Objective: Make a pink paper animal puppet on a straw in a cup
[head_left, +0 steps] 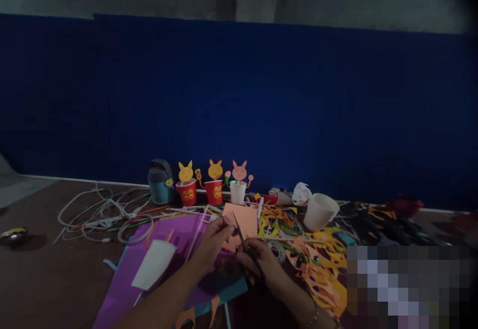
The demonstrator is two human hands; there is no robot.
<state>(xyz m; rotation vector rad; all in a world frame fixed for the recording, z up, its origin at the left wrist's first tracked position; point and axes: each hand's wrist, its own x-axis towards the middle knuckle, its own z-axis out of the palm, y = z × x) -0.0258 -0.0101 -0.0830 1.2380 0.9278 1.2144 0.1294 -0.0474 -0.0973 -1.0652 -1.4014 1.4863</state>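
Observation:
My left hand (213,242) pinches the left edge of a square sheet of orange paper (246,219) and holds it up over the table. A pair of dark scissors (251,255) is in my right hand (267,264), its blades pointing up and left in front of the paper. From this angle I cannot tell whether the blades touch the sheet. Below my left forearm lies purple paper (123,289), with a white paper cup (155,264) on its side upon it. A roll of clear tape (276,252) sits just beyond my right hand.
Two red cups (214,193) and a white cup (238,193) with paper cat figures stand at the back, beside a teal container (161,184). White cables (100,214) coil at left. Orange paper scraps (317,279) and a larger white cup (321,212) are at right.

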